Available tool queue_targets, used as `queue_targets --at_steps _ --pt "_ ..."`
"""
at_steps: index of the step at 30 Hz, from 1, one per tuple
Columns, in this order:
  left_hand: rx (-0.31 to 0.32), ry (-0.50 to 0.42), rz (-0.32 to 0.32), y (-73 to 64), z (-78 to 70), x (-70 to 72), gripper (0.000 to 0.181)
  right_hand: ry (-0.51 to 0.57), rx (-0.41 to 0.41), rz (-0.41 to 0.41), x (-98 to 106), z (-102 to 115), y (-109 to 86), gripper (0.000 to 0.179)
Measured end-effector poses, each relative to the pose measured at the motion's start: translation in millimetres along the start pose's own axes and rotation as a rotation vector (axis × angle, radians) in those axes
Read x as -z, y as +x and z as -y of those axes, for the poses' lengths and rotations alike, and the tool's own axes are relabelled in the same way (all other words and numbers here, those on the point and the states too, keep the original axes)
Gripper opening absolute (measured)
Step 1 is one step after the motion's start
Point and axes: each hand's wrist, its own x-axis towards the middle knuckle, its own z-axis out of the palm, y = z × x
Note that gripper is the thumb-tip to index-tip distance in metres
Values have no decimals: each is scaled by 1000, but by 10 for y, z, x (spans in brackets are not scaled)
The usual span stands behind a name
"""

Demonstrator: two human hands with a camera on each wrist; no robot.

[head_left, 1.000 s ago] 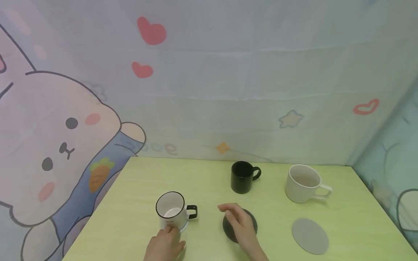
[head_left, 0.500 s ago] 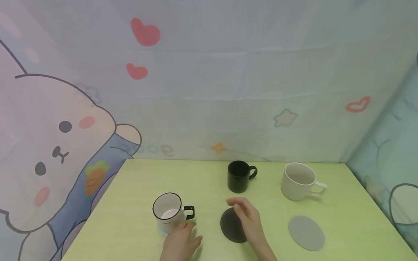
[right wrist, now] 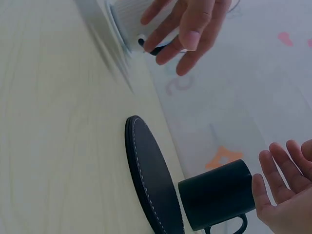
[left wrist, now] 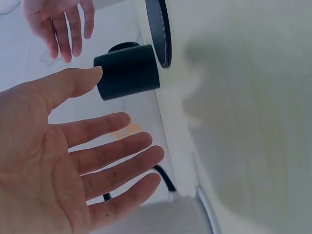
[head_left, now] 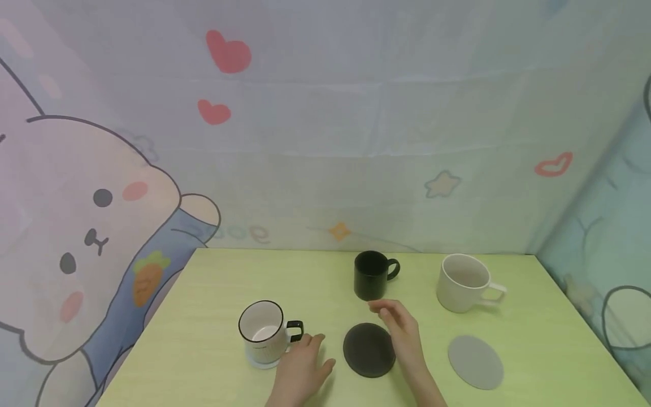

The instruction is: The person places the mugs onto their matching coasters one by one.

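Note:
A white mug with a black rim and black handle (head_left: 264, 330) stands upright on a pale round coaster (head_left: 261, 364) at the left. Just right of it my left hand (head_left: 301, 367) hovers near the handle, fingers spread and holding nothing. In the left wrist view its palm (left wrist: 44, 180) shows bare. My right hand (head_left: 407, 339), fingers loosely bent and grasping nothing, is over the right edge of a black stitched coaster (head_left: 367, 350). Behind that coaster stands a black mug (head_left: 370, 277), handle to the right. The right wrist view shows the black mug (right wrist: 217, 195) beyond the coaster (right wrist: 153, 178).
A wide white cup (head_left: 461, 282) stands at the back right, its handle pointing right. In front of it a grey round coaster (head_left: 475, 362) lies flat on the pale yellow-green table (head_left: 300, 277). A printed cloth (head_left: 325, 124) hangs behind the table's back edge.
My left hand has left the base of the black-rimmed mug and shifted right, fingers spreading. The right hand has moved right and forward, uncovering the black coaster. The view has shifted slightly.

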Motion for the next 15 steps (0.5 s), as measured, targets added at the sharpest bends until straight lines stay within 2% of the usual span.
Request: queue_targets --at_steps 5,11,15 --pt "-30 -21 1 72 -72 -59 51 21 -8 -1 58 -43 59 23" --pt "-45 -151 77 151 -160 -112 53 13 -2 -10 114 -78 155 23" --pt "-58 -188 105 186 -207 -140 57 -9 5 -1 157 -83 208 23"
